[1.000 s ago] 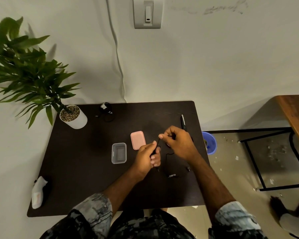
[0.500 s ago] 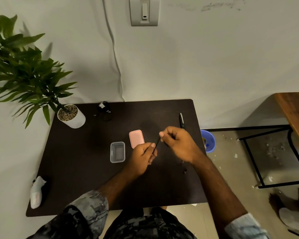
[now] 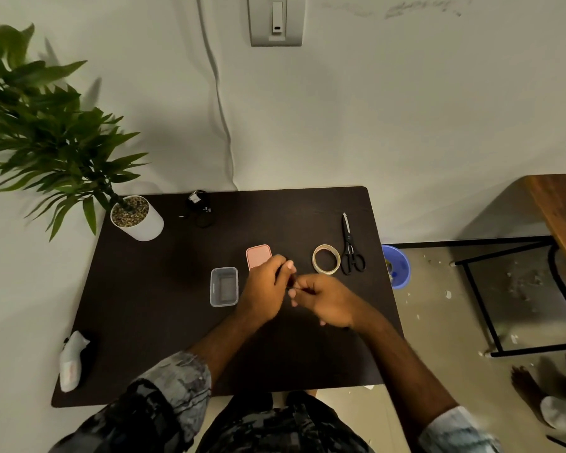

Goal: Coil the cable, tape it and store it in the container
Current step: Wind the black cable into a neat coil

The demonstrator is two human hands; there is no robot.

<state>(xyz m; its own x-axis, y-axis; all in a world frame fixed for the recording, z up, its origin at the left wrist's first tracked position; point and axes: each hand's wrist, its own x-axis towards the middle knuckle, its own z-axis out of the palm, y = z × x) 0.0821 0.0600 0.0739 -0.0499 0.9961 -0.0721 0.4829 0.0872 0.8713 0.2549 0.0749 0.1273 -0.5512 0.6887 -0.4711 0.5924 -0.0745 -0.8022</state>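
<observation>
My left hand [image 3: 267, 289] and my right hand [image 3: 327, 299] meet over the middle of the dark table [image 3: 151, 305], both closed on a thin black cable [image 3: 291, 278] of which only a short piece shows between the fingers. A small clear container [image 3: 224, 286] stands open just left of my left hand. Its pink lid [image 3: 257, 255] lies behind it, partly covered by my left hand. A roll of tape [image 3: 326, 259] lies to the right of the hands, with black scissors [image 3: 350, 248] beside it.
A potted plant [image 3: 134, 217] stands at the back left corner. A second black cable bundle [image 3: 200, 207] lies at the back edge. A white cloth [image 3: 71, 361] sits at the front left. A blue bin [image 3: 396, 266] stands on the floor right of the table.
My right hand has come down and left to meet my left hand. The loose cable loop that lay on the table is gone from view. The tape roll and scissors are now uncovered.
</observation>
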